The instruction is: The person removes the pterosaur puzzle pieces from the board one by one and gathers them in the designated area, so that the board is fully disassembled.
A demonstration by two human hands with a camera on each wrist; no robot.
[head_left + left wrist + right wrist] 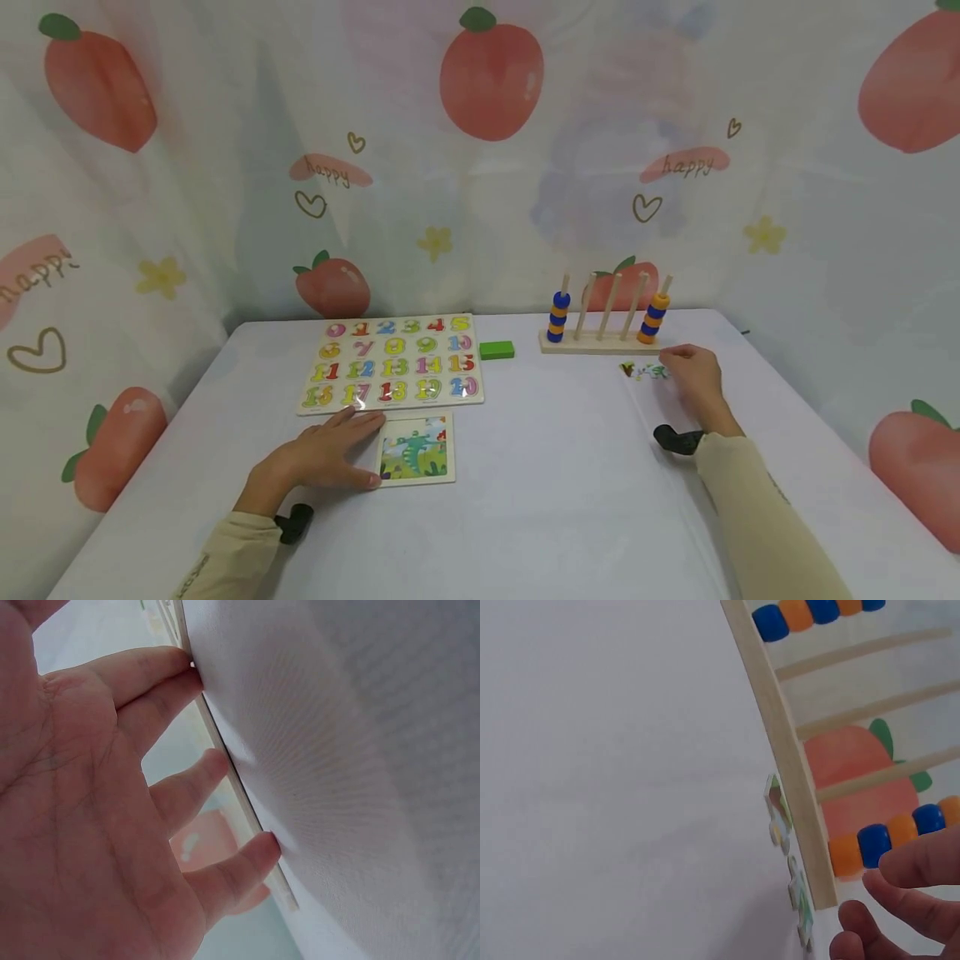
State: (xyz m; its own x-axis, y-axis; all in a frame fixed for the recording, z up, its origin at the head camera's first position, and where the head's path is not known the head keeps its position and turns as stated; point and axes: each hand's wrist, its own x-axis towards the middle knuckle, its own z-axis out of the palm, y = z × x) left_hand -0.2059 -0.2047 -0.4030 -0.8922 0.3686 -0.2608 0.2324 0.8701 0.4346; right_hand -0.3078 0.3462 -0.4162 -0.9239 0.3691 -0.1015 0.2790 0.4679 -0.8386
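My left hand (322,454) is spread at the left side of a small framed dinosaur jigsaw puzzle (416,450), thumb near its lower left corner. Its fingers reach the near edge of a wooden number board (393,367). In the left wrist view, straight fingertips (262,847) touch a thin board edge (232,772). My right hand (697,383) is beside a few small jigsaw pieces (643,371) lying on the table. In the right wrist view its fingers (919,862) are loosely bent near the bead rack (780,735), with nothing visible between them.
The bead rack's base (600,343) stands at the back right, blue and orange beads on its two end pegs. A green block (497,350) lies right of the number board. A fruit-print curtain (487,208) hangs behind the white table (540,500).
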